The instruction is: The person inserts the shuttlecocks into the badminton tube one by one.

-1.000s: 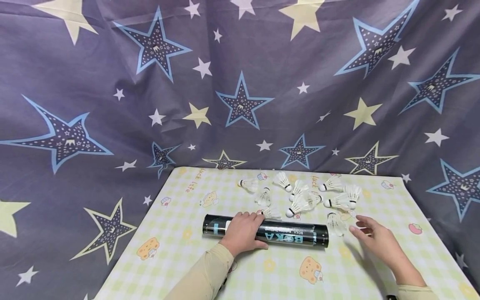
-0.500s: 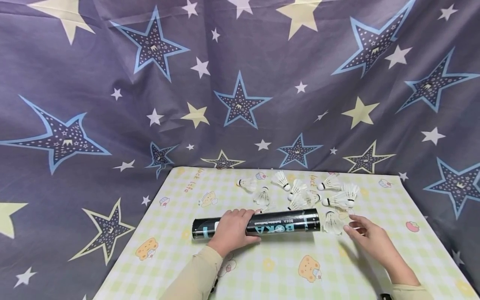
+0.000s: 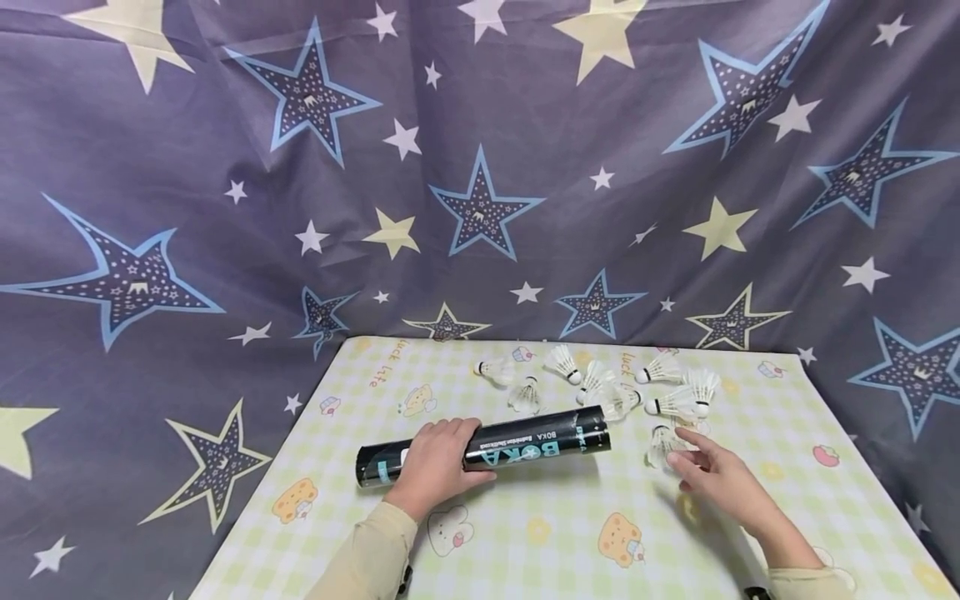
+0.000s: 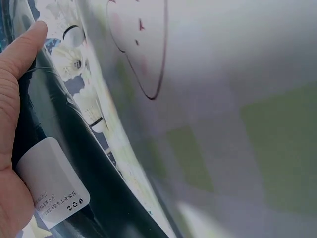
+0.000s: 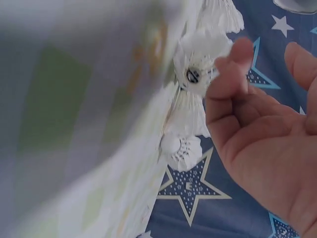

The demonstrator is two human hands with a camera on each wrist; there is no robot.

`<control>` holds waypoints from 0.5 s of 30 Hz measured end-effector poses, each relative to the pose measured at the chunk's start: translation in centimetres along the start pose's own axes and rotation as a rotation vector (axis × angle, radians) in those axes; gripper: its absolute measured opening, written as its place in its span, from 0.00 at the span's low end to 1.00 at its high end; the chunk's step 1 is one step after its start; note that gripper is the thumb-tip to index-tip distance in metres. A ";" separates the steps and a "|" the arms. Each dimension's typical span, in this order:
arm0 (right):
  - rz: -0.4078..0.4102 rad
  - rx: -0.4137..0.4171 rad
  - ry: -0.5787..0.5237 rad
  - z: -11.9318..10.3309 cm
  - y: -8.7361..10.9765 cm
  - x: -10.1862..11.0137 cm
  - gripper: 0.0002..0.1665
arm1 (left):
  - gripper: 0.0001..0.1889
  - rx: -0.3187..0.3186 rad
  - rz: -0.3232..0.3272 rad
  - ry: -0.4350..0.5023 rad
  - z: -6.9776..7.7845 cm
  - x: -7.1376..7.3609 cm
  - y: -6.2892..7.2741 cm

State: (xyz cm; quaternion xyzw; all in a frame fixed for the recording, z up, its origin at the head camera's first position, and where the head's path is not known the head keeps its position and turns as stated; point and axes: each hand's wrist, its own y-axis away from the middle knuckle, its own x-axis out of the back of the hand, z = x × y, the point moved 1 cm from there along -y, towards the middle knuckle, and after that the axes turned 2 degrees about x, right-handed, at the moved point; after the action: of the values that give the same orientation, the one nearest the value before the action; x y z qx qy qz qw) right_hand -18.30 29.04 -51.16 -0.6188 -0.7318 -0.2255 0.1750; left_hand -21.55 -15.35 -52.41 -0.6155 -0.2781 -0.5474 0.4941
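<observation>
In the head view my left hand (image 3: 435, 465) grips a black BOKA shuttlecock tube (image 3: 525, 442) from above, left of its middle. The tube lies slantwise, its right end farther back than its left. A white label on the tube (image 4: 54, 183) shows beside the palm in the left wrist view. My right hand (image 3: 720, 483) is beside the nearest white shuttlecock (image 3: 660, 448), its fingertips right at the feathers. The right wrist view shows that hand (image 5: 267, 134) with bent fingers and the thumb apart, nothing between them. A feather skirt (image 5: 203, 54) appears behind the fingertips.
Several more shuttlecocks lie scattered behind the tube, among them a single one (image 3: 525, 396) at the left and a group (image 3: 678, 400) at the right. The table (image 3: 540, 558) wears a checked cloth. A star-patterned curtain (image 3: 480, 108) hangs at its back edge.
My left hand has moved the tube leftward and turned it, opening a gap between its right end and the nearest shuttlecock. My right hand has shifted slightly left, closer to that shuttlecock.
</observation>
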 end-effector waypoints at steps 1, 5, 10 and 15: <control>-0.024 -0.010 -0.024 0.0 0.0 -0.2 0.45 | 0.46 0.002 -0.004 -0.003 -0.1 -0.1 0.1; -0.056 -0.043 -0.079 0.0 0.0 -0.7 0.46 | 0.47 0.006 -0.018 0.000 -0.2 -0.3 0.5; 0.022 -0.072 -0.034 0.1 -0.2 -0.7 0.44 | 0.47 0.012 -0.013 0.020 -0.4 -0.2 0.8; 0.125 -0.055 0.058 0.1 -1.0 -0.7 0.39 | 0.48 0.032 -0.013 0.025 -1.4 0.3 1.0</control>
State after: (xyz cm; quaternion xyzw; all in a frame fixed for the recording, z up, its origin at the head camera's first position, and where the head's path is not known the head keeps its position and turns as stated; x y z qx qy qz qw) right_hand -19.18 28.44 -51.75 -0.6610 -0.6799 -0.2522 0.1928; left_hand -21.15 -17.00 -52.59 -0.5988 -0.2845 -0.5538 0.5038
